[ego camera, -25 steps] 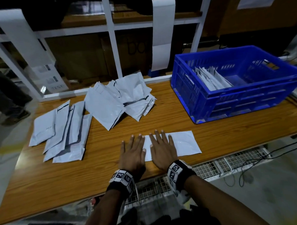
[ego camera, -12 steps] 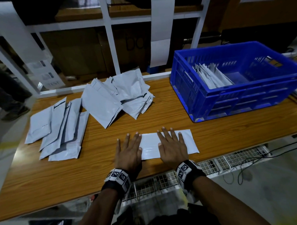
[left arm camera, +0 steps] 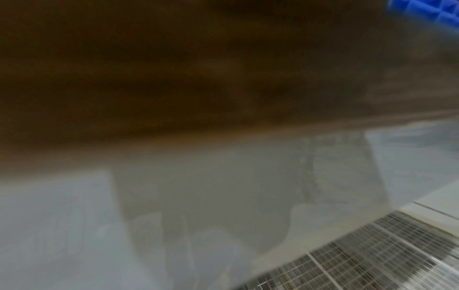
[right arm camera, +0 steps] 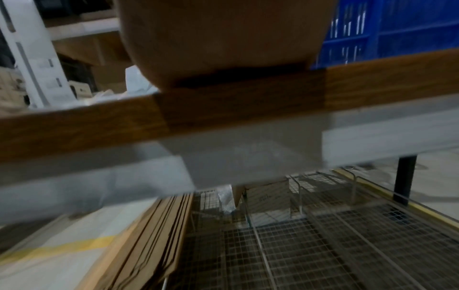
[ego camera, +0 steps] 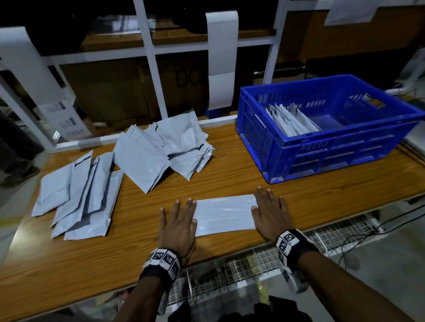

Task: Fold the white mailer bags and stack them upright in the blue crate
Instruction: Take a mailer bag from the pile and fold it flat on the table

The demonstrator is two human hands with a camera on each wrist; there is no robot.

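The work surface was a wood-grain laminate table (ego camera: 231, 174) set against a white metal shelving frame (ego camera: 150, 54), in dim light. A folded white plastic mailer bag (ego camera: 224, 215) lay flat near the table's front edge. Over the preceding 1 second the 2 hands had slid apart from the middle of the bag to its ends: the left hand (ego camera: 179, 225) now pressed the left end and the right hand (ego camera: 272, 211) the right end, both flat with fingers straight and spread, gripping nothing. This sweep indicated that the fold was being creased and flattened, probably the last step before transfer to the crate.

The blue ventilated plastic crate (ego camera: 352, 152) stood at the right rear of the table, well apart from the hands, with a row of folded white bags (ego camera: 292, 120) leaning upright inside. 2 groups of unfolded white mailer bags (ego camera: 162, 151) remained on the left.

The bag ends were hidden under the palms. The left wrist view was blurred beyond use. The right wrist view showed only the heel of the hand, the table edge and a wire-mesh rack (right arm camera: 323, 245) below; no fingers were visible.
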